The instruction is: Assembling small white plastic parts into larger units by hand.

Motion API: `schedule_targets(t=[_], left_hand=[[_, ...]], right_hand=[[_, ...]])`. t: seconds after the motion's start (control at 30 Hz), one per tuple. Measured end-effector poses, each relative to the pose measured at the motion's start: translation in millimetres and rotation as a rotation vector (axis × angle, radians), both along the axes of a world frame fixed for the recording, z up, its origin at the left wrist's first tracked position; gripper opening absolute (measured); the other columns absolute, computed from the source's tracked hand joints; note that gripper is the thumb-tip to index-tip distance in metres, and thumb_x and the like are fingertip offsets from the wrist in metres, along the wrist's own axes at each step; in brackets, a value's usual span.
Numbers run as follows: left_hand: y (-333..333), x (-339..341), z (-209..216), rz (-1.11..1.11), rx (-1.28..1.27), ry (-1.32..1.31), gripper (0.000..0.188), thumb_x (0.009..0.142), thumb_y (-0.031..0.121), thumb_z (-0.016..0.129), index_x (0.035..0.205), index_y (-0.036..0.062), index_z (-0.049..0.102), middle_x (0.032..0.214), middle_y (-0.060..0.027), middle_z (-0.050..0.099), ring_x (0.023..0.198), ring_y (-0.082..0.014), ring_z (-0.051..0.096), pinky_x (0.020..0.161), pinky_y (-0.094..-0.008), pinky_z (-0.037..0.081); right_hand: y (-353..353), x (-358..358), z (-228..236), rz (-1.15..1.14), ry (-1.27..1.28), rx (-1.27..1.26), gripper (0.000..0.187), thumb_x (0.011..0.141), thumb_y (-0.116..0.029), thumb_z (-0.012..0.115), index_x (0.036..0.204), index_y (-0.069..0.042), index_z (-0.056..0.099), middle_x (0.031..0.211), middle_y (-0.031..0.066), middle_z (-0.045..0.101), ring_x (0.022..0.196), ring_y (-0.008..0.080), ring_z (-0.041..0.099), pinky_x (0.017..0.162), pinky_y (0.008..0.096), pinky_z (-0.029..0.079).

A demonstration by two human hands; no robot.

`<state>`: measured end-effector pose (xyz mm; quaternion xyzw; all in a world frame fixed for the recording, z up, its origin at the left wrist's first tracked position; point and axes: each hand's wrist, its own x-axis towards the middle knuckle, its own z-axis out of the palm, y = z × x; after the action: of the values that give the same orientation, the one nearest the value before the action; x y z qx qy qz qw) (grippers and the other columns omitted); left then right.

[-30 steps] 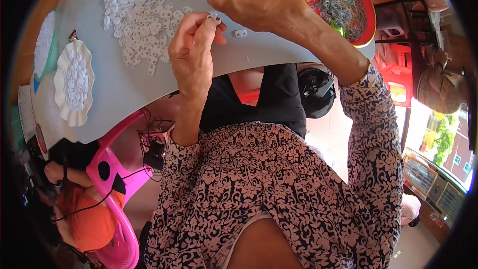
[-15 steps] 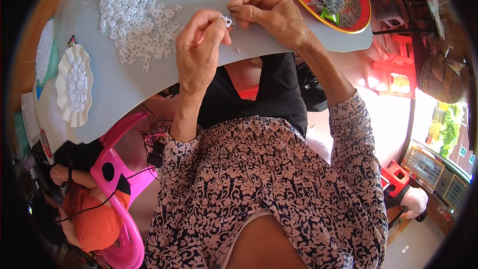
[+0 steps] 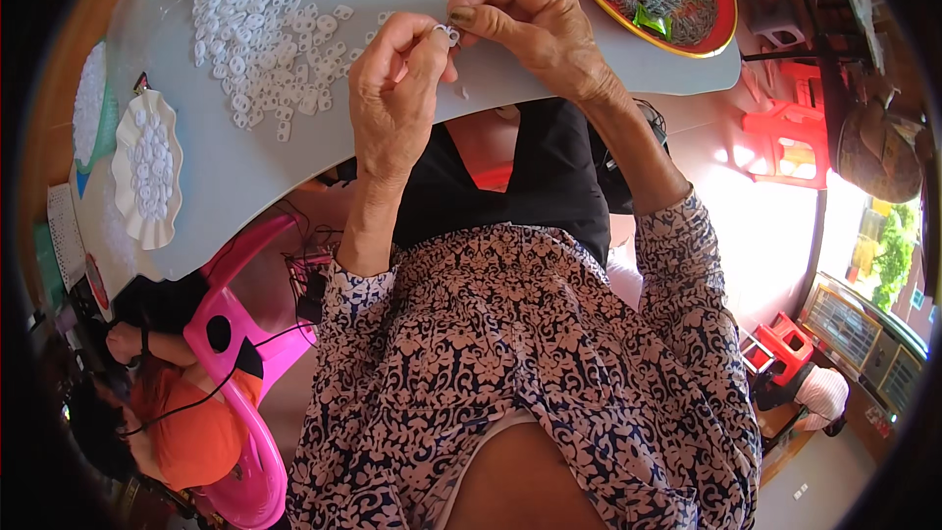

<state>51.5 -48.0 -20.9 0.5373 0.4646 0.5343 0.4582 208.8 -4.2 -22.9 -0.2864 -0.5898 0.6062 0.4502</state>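
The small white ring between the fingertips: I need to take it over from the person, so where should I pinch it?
Judging by its pose, pinch the small white ring by its outer rim from above; left hand and right hand cover its sides.

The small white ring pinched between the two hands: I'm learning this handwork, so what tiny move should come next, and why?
Probably a slight nudge of the right hand toward the left hand, keeping the pinch firm. Both sets of fingertips meet on the small white ring, held just above the grey table. It is too small to tell whether anything is joined yet.
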Motion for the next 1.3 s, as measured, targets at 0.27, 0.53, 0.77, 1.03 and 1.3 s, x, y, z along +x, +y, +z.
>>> schedule_targets(t=[0.27,0.53,0.77,1.03,1.3], left_hand=[[-0.9,1.4,-4.6,0.016,-0.005,-0.035,0.018,0.089,0.018,0.055,0.088,0.0011,0.059,0.068,-0.0003,0.055,0.063,-0.0062,0.048,0.059,-0.0200,0.034],[-0.2,1.8,-7.0,0.019,0.012,-0.025,0.018,0.089,0.018,0.055,0.091,0.0007,0.060,0.069,-0.0017,0.058,0.064,-0.0066,0.050,0.060,-0.0197,0.036],[-0.2,1.5,-6.7,0.023,0.004,-0.004,0.018,0.089,0.018,0.056,0.091,0.0007,0.060,0.069,-0.0014,0.058,0.063,-0.0066,0.050,0.059,-0.0195,0.037],[-1.2,1.0,-5.7,0.004,0.007,-0.037,0.017,0.089,0.017,0.057,0.091,0.0002,0.060,0.075,-0.0027,0.062,0.064,-0.0074,0.052,0.060,-0.0198,0.040],[-1.6,3.8,-7.7,0.029,0.016,-0.051,0.017,0.089,0.016,0.057,0.091,-0.0005,0.060,0.077,-0.0033,0.062,0.065,-0.0076,0.052,0.061,-0.0199,0.041]], right_hand=[[0.8,-1.1,-3.4,-0.042,0.011,0.005,0.022,0.087,-0.007,0.061,0.108,-0.004,0.058,0.094,0.0011,0.061,0.085,0.0075,0.059,0.075,0.0217,0.052],[-0.1,-3.3,-4.8,-0.115,-0.028,0.040,0.020,0.087,-0.003,0.060,0.106,-0.001,0.058,0.087,0.0025,0.062,0.082,0.0087,0.061,0.079,0.0226,0.050],[-0.4,-3.0,-3.4,-0.105,-0.029,0.039,0.020,0.086,-0.002,0.060,0.106,-0.002,0.058,0.087,0.0020,0.063,0.084,0.0083,0.061,0.079,0.0221,0.050],[-2.6,-3.0,-2.6,-0.111,-0.011,0.044,0.021,0.086,-0.001,0.059,0.107,-0.002,0.058,0.088,0.0022,0.063,0.086,0.0085,0.061,0.081,0.0226,0.050],[-2.7,-4.0,-2.7,-0.090,-0.009,0.052,0.018,0.087,-0.002,0.059,0.105,-0.001,0.059,0.088,0.0023,0.063,0.083,0.0085,0.061,0.079,0.0223,0.050]])
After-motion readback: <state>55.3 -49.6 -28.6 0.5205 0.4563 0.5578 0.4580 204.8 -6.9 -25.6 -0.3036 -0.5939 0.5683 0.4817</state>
